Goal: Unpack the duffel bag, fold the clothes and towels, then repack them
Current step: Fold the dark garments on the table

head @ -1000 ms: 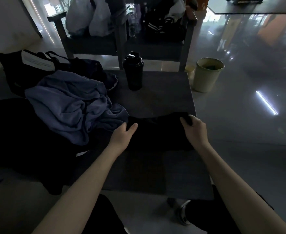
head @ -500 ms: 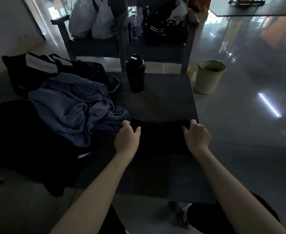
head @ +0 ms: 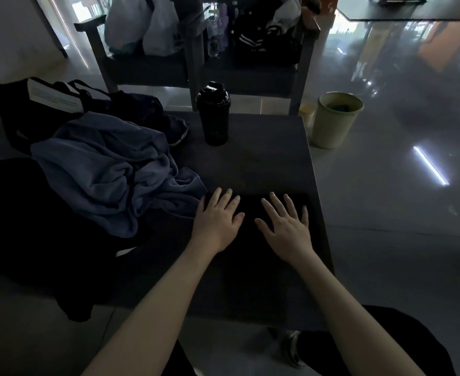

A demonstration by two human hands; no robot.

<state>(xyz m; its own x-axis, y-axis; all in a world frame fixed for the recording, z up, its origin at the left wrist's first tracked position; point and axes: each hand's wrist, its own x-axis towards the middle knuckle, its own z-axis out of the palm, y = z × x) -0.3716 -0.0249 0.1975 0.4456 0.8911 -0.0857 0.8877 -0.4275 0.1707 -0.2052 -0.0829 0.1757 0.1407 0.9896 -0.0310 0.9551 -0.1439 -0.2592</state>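
A black folded garment (head: 250, 256) lies flat on the dark table (head: 264, 161) in front of me. My left hand (head: 218, 215) presses on its far left part with straight, spread fingers. My right hand (head: 285, 221) lies flat on its far right part, fingers straight too. A crumpled blue-grey garment (head: 109, 172) is heaped to the left of my left hand. The black duffel bag (head: 41, 109) sits at the table's far left, with a white label on it. More black clothing (head: 28, 226) spreads over the near left of the table.
A black shaker bottle (head: 214, 115) stands upright at the table's far edge. A pale green bin (head: 334, 120) stands on the floor beyond the table's right corner. Behind the table is a bench (head: 196, 69) with white plastic bags and a dark jacket.
Both hands let go of the black garment's far edge, which they had folded toward me, and now lie flat on top of it. The camera moved closer.
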